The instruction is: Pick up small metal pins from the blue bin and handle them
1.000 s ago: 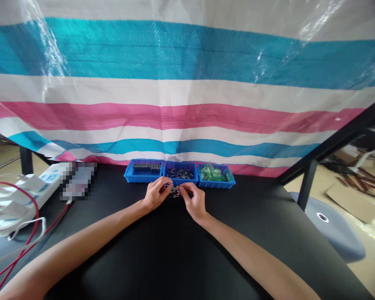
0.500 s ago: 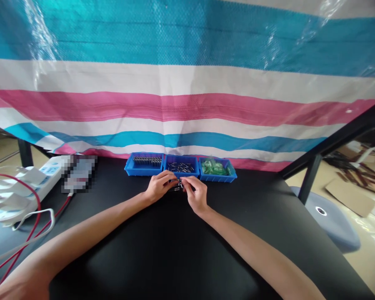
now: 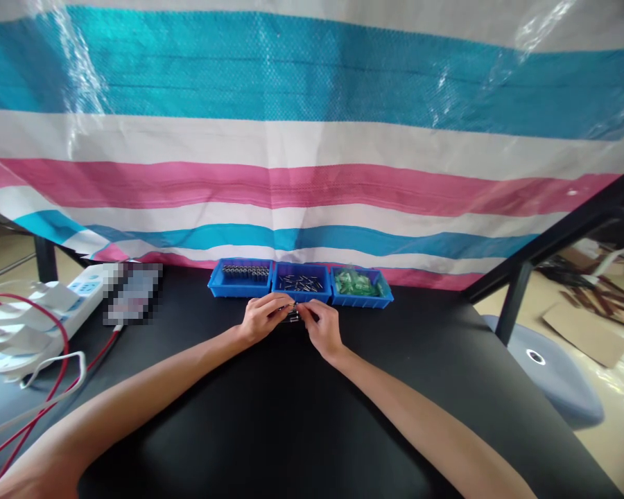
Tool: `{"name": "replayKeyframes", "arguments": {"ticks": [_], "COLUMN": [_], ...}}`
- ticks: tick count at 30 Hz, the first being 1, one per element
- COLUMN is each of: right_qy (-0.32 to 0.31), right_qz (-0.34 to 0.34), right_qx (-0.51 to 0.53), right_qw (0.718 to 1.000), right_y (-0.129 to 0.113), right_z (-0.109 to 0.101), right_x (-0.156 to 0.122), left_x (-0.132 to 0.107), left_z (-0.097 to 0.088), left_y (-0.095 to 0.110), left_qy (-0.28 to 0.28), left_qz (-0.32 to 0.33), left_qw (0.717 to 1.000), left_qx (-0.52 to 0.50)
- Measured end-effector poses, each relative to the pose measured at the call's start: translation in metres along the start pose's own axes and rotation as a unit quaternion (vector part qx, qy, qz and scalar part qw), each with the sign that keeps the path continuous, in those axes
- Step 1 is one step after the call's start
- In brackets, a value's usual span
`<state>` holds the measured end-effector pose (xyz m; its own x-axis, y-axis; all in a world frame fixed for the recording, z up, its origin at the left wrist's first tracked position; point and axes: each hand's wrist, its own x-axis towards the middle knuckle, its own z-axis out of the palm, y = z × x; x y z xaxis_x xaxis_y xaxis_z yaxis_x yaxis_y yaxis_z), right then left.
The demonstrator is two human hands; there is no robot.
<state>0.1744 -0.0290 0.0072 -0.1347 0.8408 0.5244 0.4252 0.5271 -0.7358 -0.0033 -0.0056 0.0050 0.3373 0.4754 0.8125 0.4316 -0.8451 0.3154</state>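
My left hand (image 3: 261, 319) and my right hand (image 3: 323, 326) meet over the black table (image 3: 301, 416), just in front of three blue trays. Both pinch a small metal part (image 3: 292, 309) between their fingertips; a few more small parts lie on the table under them. The left tray (image 3: 240, 278) holds a row of dark cylinders. The middle tray (image 3: 301, 283) holds loose metal pins. The right tray (image 3: 361, 287) holds small green pieces.
A striped blue, pink and white tarp (image 3: 312, 152) hangs right behind the trays. At the left lie a white power strip (image 3: 57, 305), red and white cables (image 3: 41, 367) and a blurred-out item. A black frame leg (image 3: 509, 305) and a grey stool (image 3: 556, 374) stand at the right.
Both hands stay together at the same spot in front of the middle tray, with only small finger movements. The view has shifted slightly up and down.
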Motion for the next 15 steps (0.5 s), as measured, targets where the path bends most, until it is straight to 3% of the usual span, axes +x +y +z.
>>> {"name": "replayKeyframes", "arguments": {"ticks": [8,15], "right_qy": [0.005,0.02], "right_qz": [0.013,0.025], "right_qx": [0.014,0.008], "right_qw": [1.0,0.999], "right_y": [0.0013,0.0034], "right_z": [0.0008,0.003], "right_x": [0.0,-0.0003], "left_x": [-0.0002,-0.0008], "left_z": [0.0008,-0.0015], "left_y": [0.0015,0.0045], "left_qy": [-0.017,-0.03], "left_qz": [-0.015,-0.066], "left_qw": [1.0,0.997], "left_qx": [0.0,0.013]}}
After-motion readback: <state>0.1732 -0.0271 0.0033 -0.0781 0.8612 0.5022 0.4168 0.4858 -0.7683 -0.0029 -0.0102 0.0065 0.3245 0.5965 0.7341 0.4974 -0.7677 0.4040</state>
